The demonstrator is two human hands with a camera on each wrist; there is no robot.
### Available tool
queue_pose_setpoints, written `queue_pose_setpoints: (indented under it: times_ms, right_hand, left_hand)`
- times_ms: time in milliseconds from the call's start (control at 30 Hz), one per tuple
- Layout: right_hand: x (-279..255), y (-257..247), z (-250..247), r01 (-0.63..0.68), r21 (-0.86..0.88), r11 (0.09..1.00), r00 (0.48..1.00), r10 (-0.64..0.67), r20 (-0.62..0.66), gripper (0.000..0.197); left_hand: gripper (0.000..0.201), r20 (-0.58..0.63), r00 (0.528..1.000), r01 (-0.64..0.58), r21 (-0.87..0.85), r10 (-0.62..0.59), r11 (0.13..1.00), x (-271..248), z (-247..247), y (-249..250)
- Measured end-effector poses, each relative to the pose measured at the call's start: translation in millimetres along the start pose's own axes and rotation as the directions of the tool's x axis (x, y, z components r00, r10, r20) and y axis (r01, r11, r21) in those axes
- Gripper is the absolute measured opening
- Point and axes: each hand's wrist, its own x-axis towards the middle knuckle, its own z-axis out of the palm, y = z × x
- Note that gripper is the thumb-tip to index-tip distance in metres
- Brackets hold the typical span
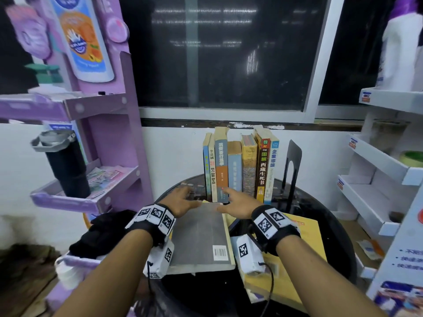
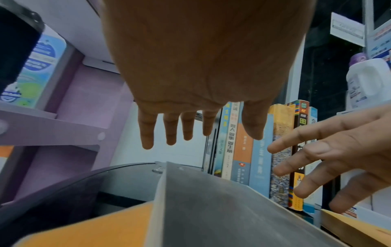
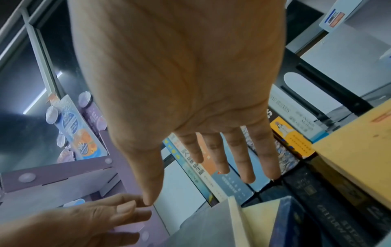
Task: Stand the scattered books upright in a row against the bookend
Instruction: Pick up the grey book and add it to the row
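Observation:
Several books (image 1: 240, 165) stand upright in a row at the back of the round black table (image 1: 325, 216). The black bookend (image 1: 291, 165) stands just right of the row. A grey book (image 1: 201, 239) lies flat in front, on top of a yellow book (image 1: 297, 245). My left hand (image 1: 190, 197) and right hand (image 1: 226, 201) are both open over the grey book's far end, holding nothing. In the left wrist view the left hand (image 2: 203, 138) hovers with fingers spread above the grey book (image 2: 211, 208). The right wrist view shows the right hand (image 3: 196, 188) before the row (image 3: 232, 183), with the bookend (image 3: 317, 86) beyond.
A purple shelf rack (image 1: 109, 156) with a black tumbler (image 1: 66, 165) stands to the left. White shelves (image 1: 380, 170) stand to the right. A black cloth (image 1: 103, 234) lies at the table's left. Wall and window (image 1: 229, 53) close off the back.

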Motion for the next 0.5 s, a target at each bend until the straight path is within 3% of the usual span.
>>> queue_pose_setpoints:
  times_ms: [167,500]
  right_hand:
    - [4.9,-11.6,12.8,-0.053,-0.008,0.999,0.998,0.054,0.021,0.078]
    - [4.2,-20.0,29.2,-0.146,-0.056,0.988,0.988,0.149,0.050,0.066]
  left_hand:
    - [0.074,0.108,0.979,0.166,0.066,-0.172,0.984,-18.9,-4.4,-5.3]
    - [0.074,0.171,0.948,0.252,0.109,-0.268,0.962,-18.8,5.3,-19.3]
